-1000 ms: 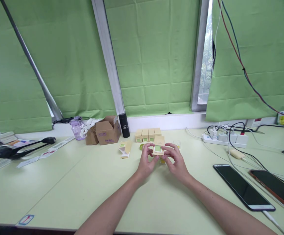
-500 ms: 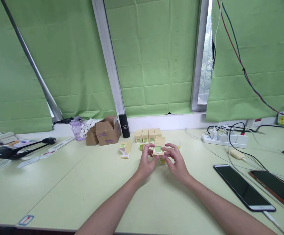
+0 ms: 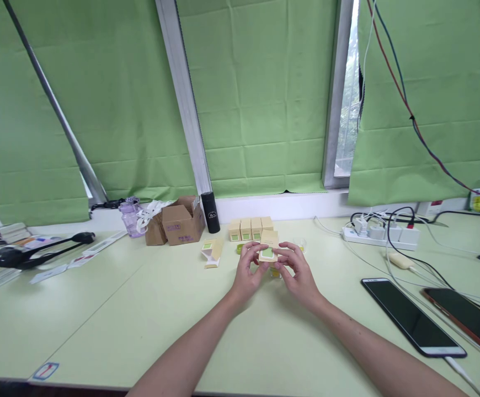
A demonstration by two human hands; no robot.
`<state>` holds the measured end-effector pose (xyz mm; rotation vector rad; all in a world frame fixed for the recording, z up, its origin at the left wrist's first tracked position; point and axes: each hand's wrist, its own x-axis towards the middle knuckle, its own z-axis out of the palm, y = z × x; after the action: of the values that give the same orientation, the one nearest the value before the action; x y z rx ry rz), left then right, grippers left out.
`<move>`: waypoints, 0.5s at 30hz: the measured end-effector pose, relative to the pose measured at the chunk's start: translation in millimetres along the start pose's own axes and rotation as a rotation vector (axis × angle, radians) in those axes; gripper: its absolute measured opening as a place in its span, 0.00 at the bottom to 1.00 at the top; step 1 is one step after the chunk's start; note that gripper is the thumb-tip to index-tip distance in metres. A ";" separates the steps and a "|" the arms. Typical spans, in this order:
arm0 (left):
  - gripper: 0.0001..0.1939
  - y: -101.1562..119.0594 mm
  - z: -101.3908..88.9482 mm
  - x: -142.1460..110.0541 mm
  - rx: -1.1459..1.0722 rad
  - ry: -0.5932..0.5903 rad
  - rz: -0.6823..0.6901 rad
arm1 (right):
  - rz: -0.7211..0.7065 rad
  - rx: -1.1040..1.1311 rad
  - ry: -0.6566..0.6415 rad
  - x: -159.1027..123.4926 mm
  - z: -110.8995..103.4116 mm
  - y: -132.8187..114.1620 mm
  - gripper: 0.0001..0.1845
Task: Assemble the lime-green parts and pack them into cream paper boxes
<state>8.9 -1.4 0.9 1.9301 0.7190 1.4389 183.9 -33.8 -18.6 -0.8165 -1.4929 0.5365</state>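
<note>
Between my two hands, raised above the table, is a small cream-coloured cardboard box with a green square on its face. My left hand pinches its left edge with thumb and fingers. On the opposite edge, my right hand grips it the same way. Something yellowish shows partly below the box; my fingers hide most of it. A green object and a clear round container peek out behind my hands. Left of them lies an unfolded cream box.
Several similar small boxes stand in a row behind. Farther left are a black cylinder, a brown carton and a purple bottle. Phones and a power strip with trailing cables occupy the right side of the table.
Both hands keep their hold on the small box, and it stays in nearly the same place. Only very slight finger and view shifts are visible.
</note>
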 end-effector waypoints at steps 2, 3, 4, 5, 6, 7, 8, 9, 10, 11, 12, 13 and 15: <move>0.19 -0.5 0.9 0.1 0.004 0.013 -0.007 | -0.004 0.004 -0.001 0.2 -0.2 0.9 0.15; 0.20 -1.0 1.2 0.1 0.005 0.020 -0.009 | -0.006 0.005 0.000 0.2 -0.3 1.5 0.15; 0.20 -1.6 1.5 0.2 0.005 0.027 -0.010 | -0.007 0.006 0.000 0.3 -0.3 2.1 0.15; 0.20 -2.2 1.8 0.2 0.003 0.031 -0.010 | -0.007 0.005 0.001 0.3 -0.2 2.6 0.15; 0.20 -2.7 1.9 0.3 0.002 0.034 -0.010 | -0.005 0.004 0.001 0.2 -0.2 3.0 0.15; 0.20 -3.2 2.1 0.4 0.001 0.038 -0.010 | -0.003 0.004 0.002 0.1 -0.1 3.4 0.16; 0.20 -3.6 2.2 0.5 0.001 0.041 -0.012 | -0.001 0.005 0.001 0.0 0.1 3.6 0.16; 0.20 -3.9 2.4 0.6 0.003 0.044 -0.014 | 0.000 0.007 0.002 -0.2 0.2 3.7 0.16; 0.19 -4.3 2.6 0.6 0.006 0.047 -0.016 | 0.001 0.010 0.001 -0.3 0.3 3.8 0.16; 0.19 -4.6 2.8 0.7 0.010 0.052 -0.016 | 0.002 0.013 -0.001 -0.4 0.3 3.8 0.16; 0.19 -5.0 3.0 0.8 0.016 0.056 -0.014 | 0.002 0.015 -0.003 -0.5 0.4 3.8 0.16; 0.18 -5.2 3.2 0.8 0.022 0.061 -0.012 | 0.003 0.017 -0.006 -0.5 0.3 3.9 0.15; 0.17 -5.3 3.3 0.8 0.036 0.072 -0.006 | 0.006 0.019 -0.014 -0.4 0.2 3.9 0.15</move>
<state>11.9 2.1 -3.2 1.9097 0.7874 1.5083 184.3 -31.7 -21.8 -0.8039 -1.4967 0.5611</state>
